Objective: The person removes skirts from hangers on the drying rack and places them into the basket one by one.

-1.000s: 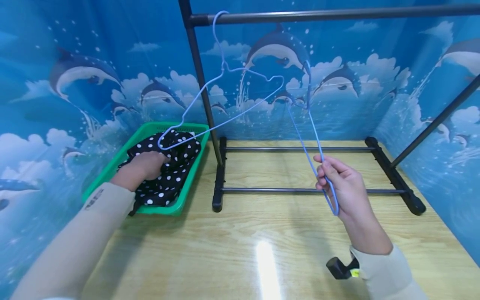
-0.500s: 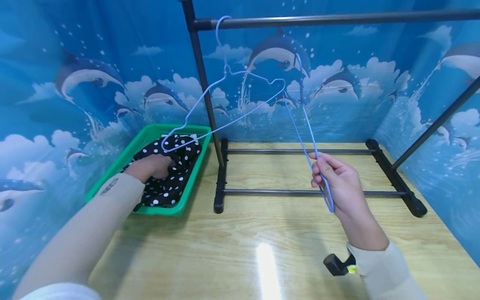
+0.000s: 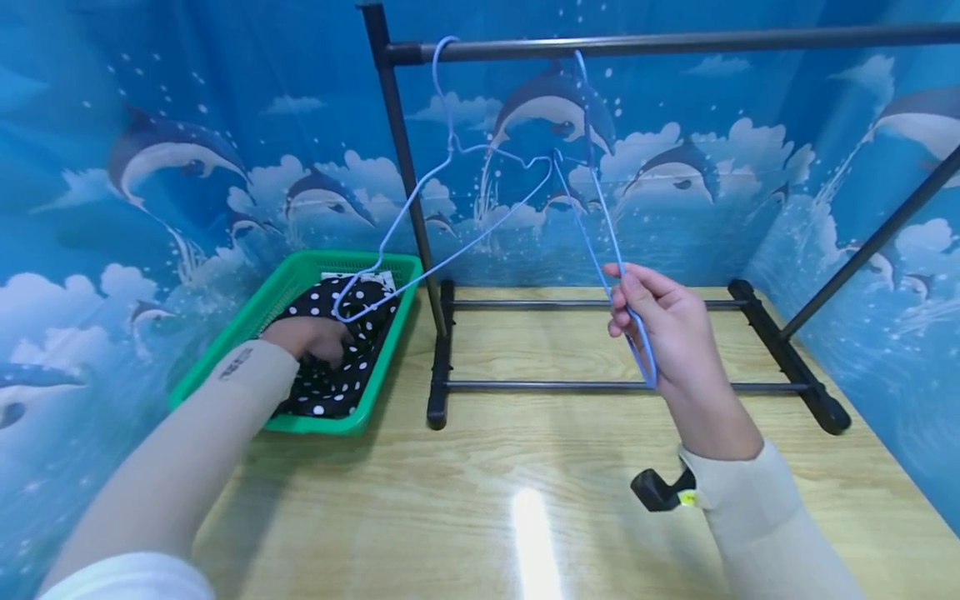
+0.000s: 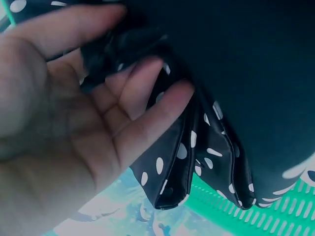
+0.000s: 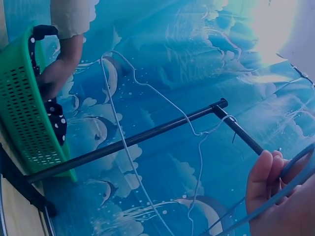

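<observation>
My right hand (image 3: 663,325) pinches a blue wire clothes hanger (image 3: 606,204) by its lower corner, the hanger seen nearly edge-on. Its hook overlaps the lower edge of the black rail (image 3: 675,43). My left hand (image 3: 318,337) is in the green basket (image 3: 378,367), among black polka-dot clothing (image 3: 341,379). In the left wrist view, the fingers (image 4: 152,118) are spread and loosely bent, thumb apart, with a dark fold (image 4: 120,51) of the cloth lying between them. A second blue hanger (image 3: 408,196) hangs at the rail's left end, its lower corner overlapping the basket.
The black rack's left post (image 3: 405,158) rises beside the basket, and its base bars (image 3: 525,385) run across the wooden surface (image 3: 465,500). Dolphin-print sheeting (image 3: 675,225) stands behind. A black device (image 3: 656,490) is strapped at my right wrist.
My right hand has moved up and slightly left, raising its hanger until the hook meets the rail in view. My left hand has shifted a little right and down within the clothing.
</observation>
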`<state>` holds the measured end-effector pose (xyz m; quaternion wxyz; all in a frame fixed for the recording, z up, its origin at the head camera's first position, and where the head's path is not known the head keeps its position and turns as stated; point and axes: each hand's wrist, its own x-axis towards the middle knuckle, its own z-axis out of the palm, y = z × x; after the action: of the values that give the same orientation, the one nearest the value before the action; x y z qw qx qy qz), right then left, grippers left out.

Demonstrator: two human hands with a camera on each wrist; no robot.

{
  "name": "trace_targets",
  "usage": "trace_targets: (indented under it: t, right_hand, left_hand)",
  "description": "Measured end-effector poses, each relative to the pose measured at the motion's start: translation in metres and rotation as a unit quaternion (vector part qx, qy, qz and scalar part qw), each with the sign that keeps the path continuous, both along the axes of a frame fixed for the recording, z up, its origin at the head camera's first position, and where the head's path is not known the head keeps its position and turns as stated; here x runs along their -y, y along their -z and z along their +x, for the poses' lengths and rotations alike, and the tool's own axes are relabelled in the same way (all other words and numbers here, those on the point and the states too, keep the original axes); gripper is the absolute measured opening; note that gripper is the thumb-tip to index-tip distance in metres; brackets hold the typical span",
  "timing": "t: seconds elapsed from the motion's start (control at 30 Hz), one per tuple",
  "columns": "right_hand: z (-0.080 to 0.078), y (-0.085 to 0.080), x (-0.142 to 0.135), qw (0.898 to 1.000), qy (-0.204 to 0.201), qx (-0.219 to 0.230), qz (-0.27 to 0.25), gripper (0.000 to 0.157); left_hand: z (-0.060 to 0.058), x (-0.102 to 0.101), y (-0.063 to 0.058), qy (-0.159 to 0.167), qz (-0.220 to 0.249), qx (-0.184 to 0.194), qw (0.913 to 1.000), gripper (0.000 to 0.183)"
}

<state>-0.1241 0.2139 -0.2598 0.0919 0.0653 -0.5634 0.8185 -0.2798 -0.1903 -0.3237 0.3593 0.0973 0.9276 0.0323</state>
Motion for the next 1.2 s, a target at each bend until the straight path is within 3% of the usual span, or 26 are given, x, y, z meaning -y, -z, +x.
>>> trace_targets:
  t: [0.13, 0.23, 0.63, 0.8, 0.97, 1.1, 1.2]
  right_hand:
    - [-0.003, -0.007, 0.003, 1.0, -0.01, 0.004, -0.007, 0.03]
    - [-0.004, -0.009, 0.005, 1.0, -0.013, 0.003, -0.002, 0.029]
    - [-0.001, -0.018, 0.01, 1.0, -0.025, -0.01, 0.008, 0.027]
    - [-0.001, -0.021, 0.013, 0.999, -0.03, -0.014, 0.012, 0.029]
    - [0.0, -0.022, 0.018, 0.999, -0.027, -0.008, 0.017, 0.032]
    - [-0.001, -0.024, 0.022, 0.999, -0.031, -0.007, 0.02, 0.033]
    - [-0.001, -0.026, 0.024, 0.999, -0.033, -0.012, 0.022, 0.033]
  left_hand:
    - [-0.003, 0.005, 0.002, -0.004, 0.013, 0.027, 0.9995, 0.069]
    - [-0.002, 0.011, 0.0, 0.0, 0.011, 0.025, 0.9996, 0.073]
    - [0.011, 0.029, -0.026, 0.021, 0.043, -0.064, 0.9968, 0.072]
    - [0.014, 0.039, -0.033, 0.016, 0.064, -0.122, 0.9904, 0.076]
    - [0.017, 0.046, -0.039, -0.017, 0.102, -0.153, 0.9827, 0.083]
    - [0.02, 0.05, -0.04, -0.043, 0.131, -0.184, 0.9733, 0.088]
    - [0.022, 0.05, -0.042, -0.042, 0.158, -0.212, 0.9634, 0.088]
